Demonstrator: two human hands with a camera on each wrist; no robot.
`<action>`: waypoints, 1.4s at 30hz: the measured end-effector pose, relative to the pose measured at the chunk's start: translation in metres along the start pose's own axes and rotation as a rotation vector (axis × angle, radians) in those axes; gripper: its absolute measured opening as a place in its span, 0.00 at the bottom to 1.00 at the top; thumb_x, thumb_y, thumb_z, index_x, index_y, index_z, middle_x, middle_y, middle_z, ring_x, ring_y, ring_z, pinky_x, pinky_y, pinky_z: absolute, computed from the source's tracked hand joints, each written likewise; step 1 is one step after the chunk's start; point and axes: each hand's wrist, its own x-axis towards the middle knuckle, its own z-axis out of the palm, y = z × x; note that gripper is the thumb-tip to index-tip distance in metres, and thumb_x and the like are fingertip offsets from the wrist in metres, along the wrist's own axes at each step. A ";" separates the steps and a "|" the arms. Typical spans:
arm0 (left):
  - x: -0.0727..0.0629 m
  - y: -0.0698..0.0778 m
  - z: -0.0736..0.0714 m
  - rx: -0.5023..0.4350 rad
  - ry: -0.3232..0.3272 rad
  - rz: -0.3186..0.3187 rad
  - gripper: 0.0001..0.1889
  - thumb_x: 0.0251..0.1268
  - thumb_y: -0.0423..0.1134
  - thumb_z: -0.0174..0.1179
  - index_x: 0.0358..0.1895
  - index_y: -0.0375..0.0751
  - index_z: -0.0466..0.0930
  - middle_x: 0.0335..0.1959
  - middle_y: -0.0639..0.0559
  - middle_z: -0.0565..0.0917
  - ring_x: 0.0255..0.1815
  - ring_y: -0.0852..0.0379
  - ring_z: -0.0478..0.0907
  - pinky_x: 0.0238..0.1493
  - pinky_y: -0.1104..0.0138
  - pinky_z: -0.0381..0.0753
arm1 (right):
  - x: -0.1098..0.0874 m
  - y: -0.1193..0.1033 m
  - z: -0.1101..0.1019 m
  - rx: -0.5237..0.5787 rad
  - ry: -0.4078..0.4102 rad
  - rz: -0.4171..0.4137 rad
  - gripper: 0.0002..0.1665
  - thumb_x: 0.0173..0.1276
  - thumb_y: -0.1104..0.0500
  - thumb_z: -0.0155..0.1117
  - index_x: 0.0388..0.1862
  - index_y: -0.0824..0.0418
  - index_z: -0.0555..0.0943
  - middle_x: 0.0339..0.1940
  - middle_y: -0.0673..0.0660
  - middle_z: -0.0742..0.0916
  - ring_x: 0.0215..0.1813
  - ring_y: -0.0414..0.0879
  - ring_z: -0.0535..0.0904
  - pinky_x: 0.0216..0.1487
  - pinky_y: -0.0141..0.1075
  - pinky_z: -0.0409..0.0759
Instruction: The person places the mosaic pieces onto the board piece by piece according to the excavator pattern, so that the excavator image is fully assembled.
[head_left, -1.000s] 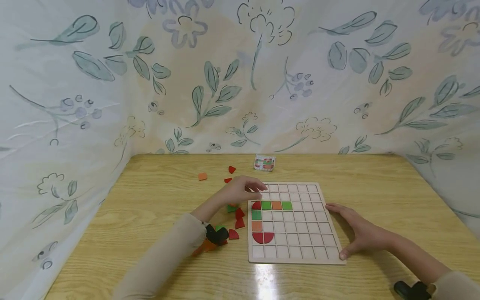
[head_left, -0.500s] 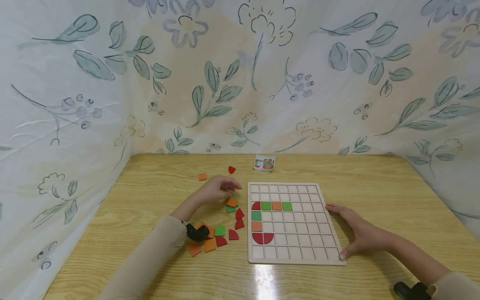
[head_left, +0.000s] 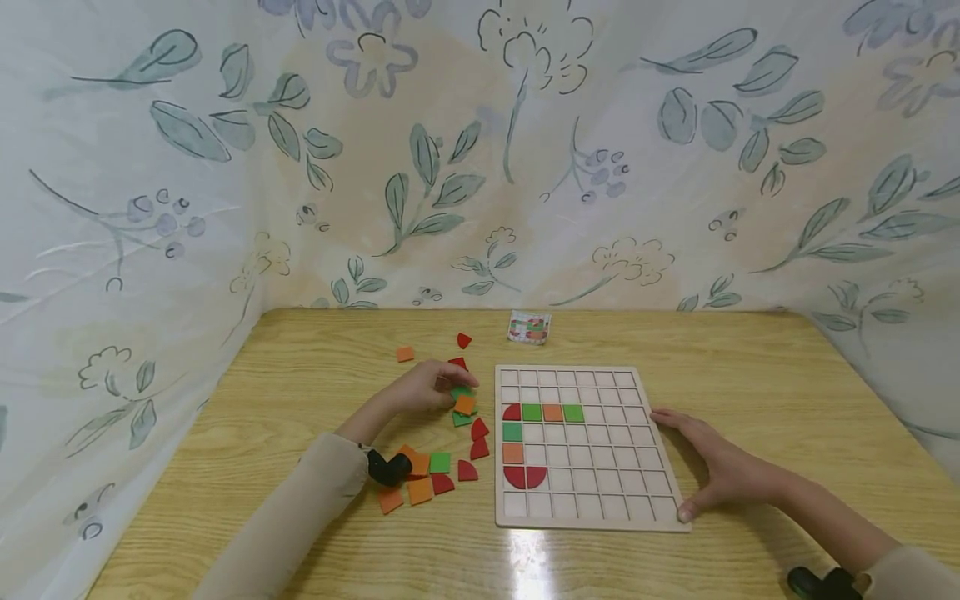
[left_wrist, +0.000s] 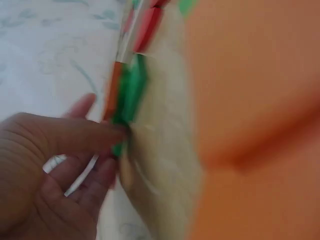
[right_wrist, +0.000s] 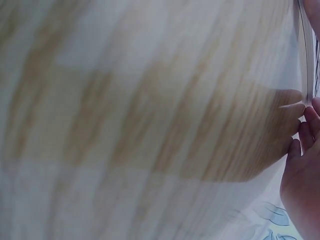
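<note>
Head view: left hand (head_left: 427,387) touches tiles (head_left: 465,405), grip unclear; right hand (head_left: 723,462) splays against board (head_left: 592,457).

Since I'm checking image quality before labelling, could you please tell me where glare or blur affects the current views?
Head: mostly clear, with bright glare on the table just below the grid board; left wrist: orange pieces badly blurred, green piece by the left hand soft-edged; right wrist: wood grain smeared, a darker band, perhaps shadow or reflection, reaching toward the right hand.
</note>
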 end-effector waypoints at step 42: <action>-0.001 0.029 0.028 0.061 0.188 -0.021 0.16 0.49 0.38 0.70 0.44 0.42 0.82 0.38 0.53 0.83 0.38 0.59 0.77 0.43 0.70 0.77 | -0.002 0.001 0.002 -0.028 0.006 0.033 0.72 0.29 0.38 0.78 0.70 0.64 0.54 0.68 0.69 0.62 0.65 0.19 0.41 0.57 0.11 0.40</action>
